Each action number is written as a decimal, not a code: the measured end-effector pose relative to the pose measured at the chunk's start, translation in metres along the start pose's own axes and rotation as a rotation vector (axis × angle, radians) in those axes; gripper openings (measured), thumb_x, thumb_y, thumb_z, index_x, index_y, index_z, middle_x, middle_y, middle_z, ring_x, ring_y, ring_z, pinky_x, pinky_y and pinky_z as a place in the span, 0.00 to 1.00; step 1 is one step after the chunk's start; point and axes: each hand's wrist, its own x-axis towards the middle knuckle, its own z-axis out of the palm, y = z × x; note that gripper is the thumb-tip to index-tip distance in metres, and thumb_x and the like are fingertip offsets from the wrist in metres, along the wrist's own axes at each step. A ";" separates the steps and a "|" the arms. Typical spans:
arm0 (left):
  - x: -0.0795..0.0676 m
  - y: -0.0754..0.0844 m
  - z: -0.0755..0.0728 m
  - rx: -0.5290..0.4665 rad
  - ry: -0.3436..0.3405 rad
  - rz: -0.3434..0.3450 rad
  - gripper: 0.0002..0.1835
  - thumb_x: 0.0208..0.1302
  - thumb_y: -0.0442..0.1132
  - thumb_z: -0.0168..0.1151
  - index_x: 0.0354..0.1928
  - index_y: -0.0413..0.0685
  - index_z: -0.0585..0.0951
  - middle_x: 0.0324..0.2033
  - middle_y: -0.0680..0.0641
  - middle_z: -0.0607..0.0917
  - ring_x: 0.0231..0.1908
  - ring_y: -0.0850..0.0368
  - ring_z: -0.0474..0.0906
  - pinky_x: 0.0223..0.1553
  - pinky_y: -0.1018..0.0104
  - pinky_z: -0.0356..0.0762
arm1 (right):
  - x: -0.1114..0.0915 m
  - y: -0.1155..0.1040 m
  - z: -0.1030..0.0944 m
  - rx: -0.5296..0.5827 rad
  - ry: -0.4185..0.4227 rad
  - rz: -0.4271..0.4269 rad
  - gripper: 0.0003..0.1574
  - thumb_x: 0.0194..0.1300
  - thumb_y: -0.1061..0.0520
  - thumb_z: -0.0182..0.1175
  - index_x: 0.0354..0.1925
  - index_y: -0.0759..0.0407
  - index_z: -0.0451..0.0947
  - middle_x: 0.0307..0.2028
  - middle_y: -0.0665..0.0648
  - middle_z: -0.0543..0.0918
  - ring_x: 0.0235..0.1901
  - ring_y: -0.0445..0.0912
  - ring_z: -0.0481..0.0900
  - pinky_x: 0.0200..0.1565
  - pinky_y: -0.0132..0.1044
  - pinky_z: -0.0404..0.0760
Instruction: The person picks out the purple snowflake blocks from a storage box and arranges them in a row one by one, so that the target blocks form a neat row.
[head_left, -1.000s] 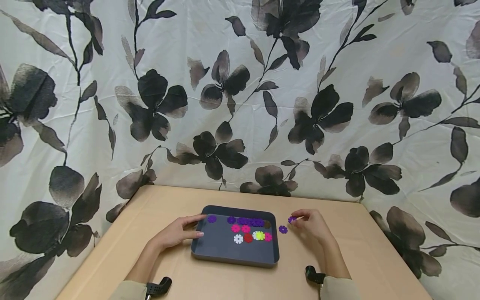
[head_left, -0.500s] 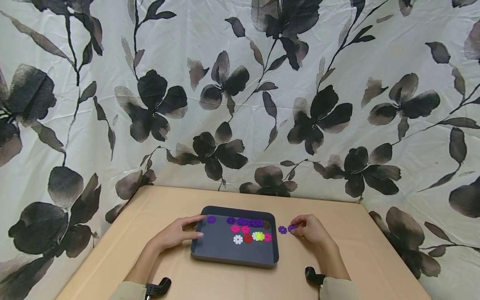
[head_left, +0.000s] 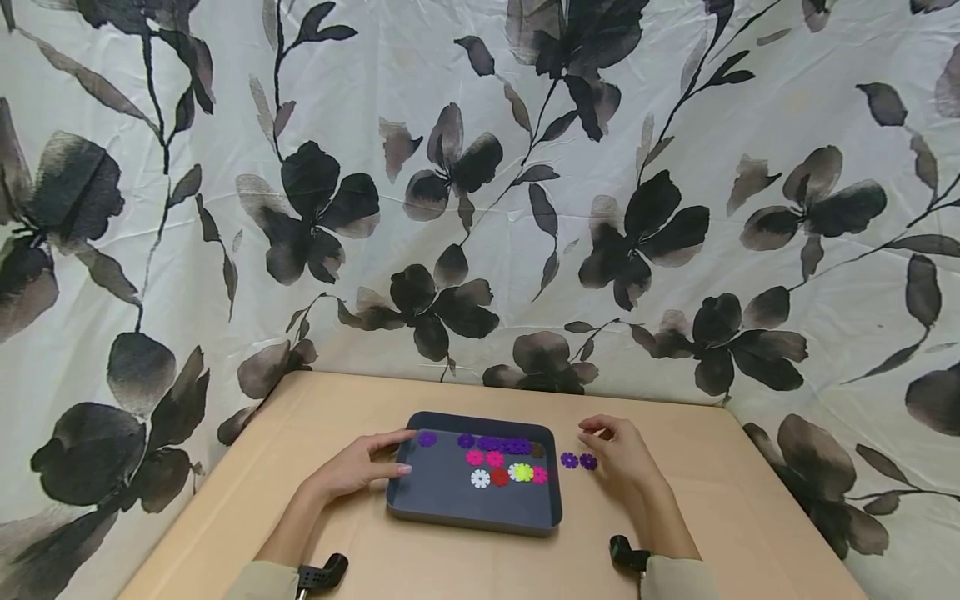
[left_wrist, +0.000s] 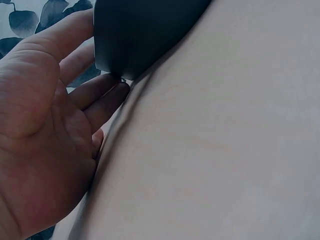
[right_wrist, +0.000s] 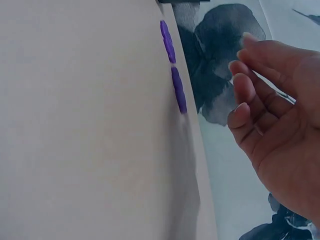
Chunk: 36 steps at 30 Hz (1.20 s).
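A dark grey tray (head_left: 435,504) lies on the table, holding flower-shaped plastic discs. My left hand (head_left: 358,462) grips its left rim, thumb over the edge; the left wrist view shows the fingers against the outer wall of the tray (left_wrist: 140,35). Two purple flower-shaped discs lie side by side on the table right of the tray: a left one (head_left: 569,460) and a right one (head_left: 588,462). Just above and right of them hovers my right hand (head_left: 622,450), holding nothing. In the right wrist view its bent fingers (right_wrist: 240,115) are apart from the purple discs (right_wrist: 178,90).
Inside the tray, a row of purple discs (head_left: 491,443) runs along the far side. Pink discs (head_left: 475,457), a white disc (head_left: 480,478), a red disc (head_left: 499,477) and a yellow-green disc (head_left: 524,472) lie nearer. Floral cloth (head_left: 540,275) hangs behind the table (head_left: 337,542).
My right hand brought a purple disc down beside the other one and let it go, then lifted slightly away. The left hand has stayed at the tray.
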 end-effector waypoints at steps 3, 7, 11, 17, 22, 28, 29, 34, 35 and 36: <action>0.001 0.000 0.000 -0.006 -0.002 0.001 0.38 0.66 0.49 0.73 0.76 0.50 0.71 0.78 0.41 0.65 0.80 0.40 0.56 0.80 0.41 0.53 | 0.001 -0.004 0.002 0.019 -0.003 -0.023 0.16 0.70 0.58 0.69 0.52 0.65 0.85 0.42 0.58 0.88 0.36 0.45 0.78 0.33 0.29 0.78; 0.001 0.000 0.000 -0.011 -0.005 0.005 0.38 0.67 0.47 0.73 0.76 0.49 0.71 0.78 0.41 0.65 0.80 0.39 0.56 0.80 0.41 0.52 | 0.002 -0.006 0.006 0.033 -0.003 -0.025 0.16 0.69 0.59 0.69 0.52 0.66 0.85 0.41 0.58 0.88 0.36 0.45 0.79 0.34 0.29 0.79; 0.001 0.001 -0.001 -0.005 -0.003 0.005 0.37 0.67 0.47 0.72 0.76 0.50 0.71 0.78 0.41 0.65 0.79 0.39 0.56 0.80 0.41 0.53 | 0.004 -0.011 0.010 0.080 -0.010 -0.035 0.17 0.70 0.56 0.69 0.54 0.63 0.85 0.42 0.58 0.88 0.38 0.46 0.79 0.36 0.28 0.80; -0.001 0.002 -0.002 0.002 0.000 0.004 0.38 0.67 0.49 0.72 0.76 0.50 0.71 0.78 0.41 0.66 0.79 0.39 0.57 0.80 0.41 0.53 | 0.007 -0.025 0.018 0.181 -0.025 -0.088 0.17 0.70 0.56 0.69 0.55 0.58 0.85 0.44 0.61 0.88 0.39 0.48 0.81 0.38 0.29 0.83; -0.003 0.000 0.000 0.005 0.004 -0.004 0.38 0.67 0.49 0.73 0.76 0.50 0.71 0.78 0.39 0.65 0.79 0.38 0.56 0.80 0.40 0.53 | 0.010 -0.038 0.029 0.233 -0.074 -0.127 0.17 0.71 0.60 0.67 0.57 0.59 0.84 0.49 0.70 0.86 0.40 0.48 0.84 0.41 0.30 0.85; -0.002 0.000 0.001 -0.004 0.001 -0.002 0.38 0.66 0.49 0.73 0.76 0.49 0.71 0.78 0.39 0.65 0.80 0.38 0.55 0.80 0.39 0.52 | 0.016 -0.049 0.044 0.090 -0.154 -0.176 0.15 0.69 0.62 0.68 0.53 0.60 0.85 0.49 0.64 0.89 0.46 0.48 0.85 0.51 0.40 0.82; -0.002 0.000 0.001 -0.005 0.000 -0.003 0.38 0.66 0.48 0.73 0.76 0.49 0.71 0.78 0.39 0.65 0.80 0.38 0.55 0.80 0.39 0.52 | 0.017 -0.050 0.046 0.063 -0.170 -0.184 0.15 0.68 0.63 0.69 0.53 0.61 0.85 0.48 0.63 0.89 0.46 0.49 0.85 0.54 0.45 0.82; 0.000 0.000 0.000 0.007 -0.003 -0.002 0.38 0.67 0.47 0.73 0.76 0.50 0.71 0.78 0.40 0.65 0.79 0.38 0.56 0.80 0.39 0.53 | 0.019 -0.054 0.057 -0.046 -0.231 -0.224 0.14 0.66 0.62 0.71 0.51 0.62 0.86 0.46 0.58 0.90 0.48 0.50 0.86 0.59 0.58 0.81; 0.000 0.000 0.000 0.009 -0.004 0.000 0.38 0.67 0.47 0.73 0.76 0.50 0.71 0.78 0.40 0.65 0.79 0.38 0.56 0.80 0.40 0.53 | 0.019 -0.053 0.059 -0.068 -0.234 -0.227 0.15 0.66 0.62 0.71 0.51 0.62 0.87 0.46 0.57 0.90 0.48 0.49 0.86 0.59 0.56 0.83; 0.000 0.001 0.000 0.010 -0.006 0.001 0.38 0.67 0.48 0.73 0.76 0.50 0.71 0.78 0.40 0.65 0.79 0.38 0.56 0.80 0.40 0.53 | 0.019 -0.053 0.061 -0.092 -0.234 -0.228 0.15 0.66 0.62 0.71 0.51 0.61 0.87 0.46 0.56 0.90 0.48 0.48 0.86 0.59 0.54 0.84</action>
